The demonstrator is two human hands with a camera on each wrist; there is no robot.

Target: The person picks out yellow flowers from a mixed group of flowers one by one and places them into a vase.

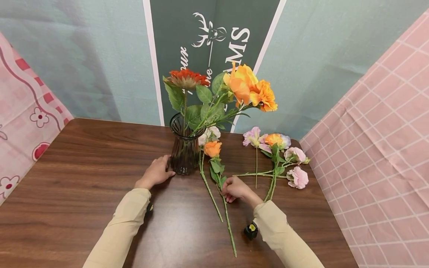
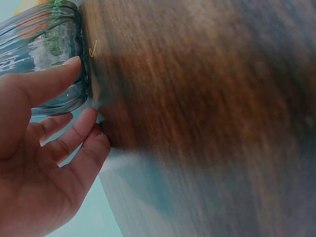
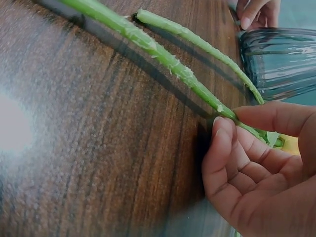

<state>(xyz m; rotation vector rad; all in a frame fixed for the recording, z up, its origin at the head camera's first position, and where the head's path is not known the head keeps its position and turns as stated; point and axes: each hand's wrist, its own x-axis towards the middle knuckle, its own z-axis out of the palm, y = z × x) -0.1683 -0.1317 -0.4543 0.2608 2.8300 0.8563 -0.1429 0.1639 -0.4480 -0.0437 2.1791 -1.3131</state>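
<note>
A dark ribbed glass vase (image 1: 185, 154) stands at mid-table, with a red-orange flower (image 1: 188, 79) and large orange blooms (image 1: 242, 85) in it. My left hand (image 1: 156, 171) is at the vase's left side, low down. In the left wrist view its thumb overlaps the glass (image 2: 74, 94) and the other fingers are loosely bent beside it. An orange rose (image 1: 212, 149) lies right of the vase. My right hand (image 1: 235, 188) pinches its green stem (image 3: 168, 61) between thumb and fingers, close over the table.
Another flower, white (image 1: 214, 131), lies partly behind the vase, its stem (image 1: 208, 186) parallel to the rose's. At the right lie a purple flower (image 1: 254, 137), a small orange one (image 1: 273, 139) and pink ones (image 1: 297, 177) with crossing stems. Curtains border the wooden table (image 1: 83, 178).
</note>
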